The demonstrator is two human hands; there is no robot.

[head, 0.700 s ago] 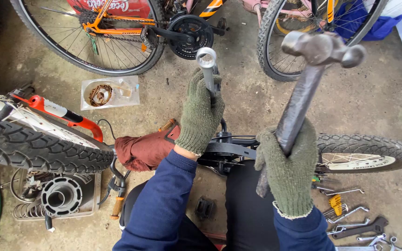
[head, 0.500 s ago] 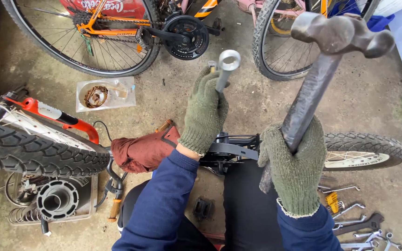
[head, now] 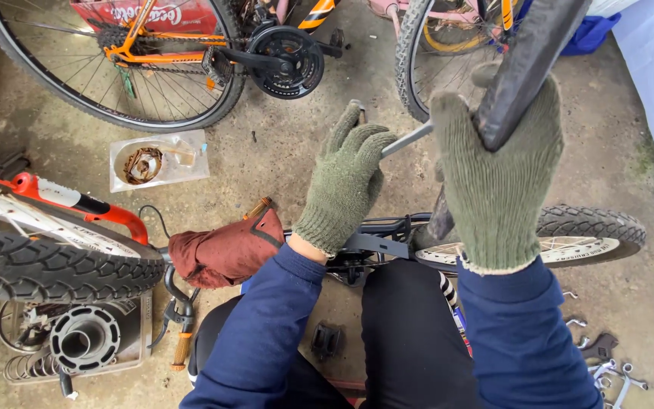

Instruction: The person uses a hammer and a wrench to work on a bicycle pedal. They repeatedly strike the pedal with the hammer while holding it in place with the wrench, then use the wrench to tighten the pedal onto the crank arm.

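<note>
Both my hands wear green knit gloves. My right hand (head: 497, 163) is closed around the dark shaft of a hammer (head: 524, 57), raised high so its head is out of view. My left hand (head: 346, 178) grips a metal wrench (head: 406, 138); only a short piece of its shaft shows between the gloves. Under my hands lies a small bicycle with a black frame (head: 376, 242) and a knobby rear tyre (head: 592, 227). A rust-red rag (head: 225, 250) lies by the frame.
An orange bicycle (head: 160, 53) stands at the back, another wheel (head: 433, 45) beside it. A plastic bag with a rusty part (head: 157, 160) lies on the concrete. A front tyre (head: 47, 265) and red fork sit left. Several wrenches (head: 607, 363) lie at right.
My right hand has lifted the hammer higher, taking its head out of view. My left hand has tilted the wrench to the right, hiding its ring end behind the right glove.
</note>
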